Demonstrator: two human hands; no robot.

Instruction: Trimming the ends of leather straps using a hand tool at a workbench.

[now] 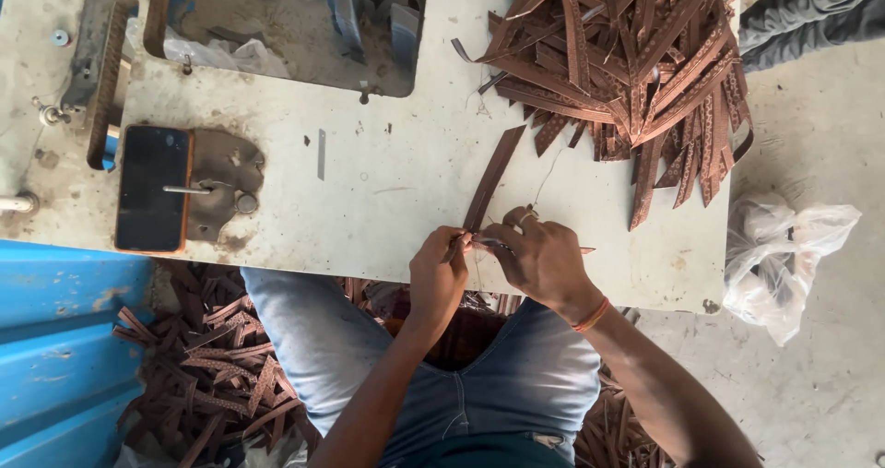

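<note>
Both hands work one brown strap [491,178] at the bench [387,191] edge: left hand [436,274] fingers pinch its near end, right hand [539,258] fingers grip a small tool. A big strap pile [627,58] waits on the bench; more straps [217,367] lie on the floor.

Both forearms are extended forward from the bottom of the view, converging at the wrists. The left hand [437,274] is curled with fingertips pinched. The right hand [542,258] is bent inward, its fingers pinched against the left's.

Brown patterned strips [636,53], black phone [150,187] with orange edge, pale grey table [387,191], blue jeans [369,357], white plastic bag [784,256]
</note>
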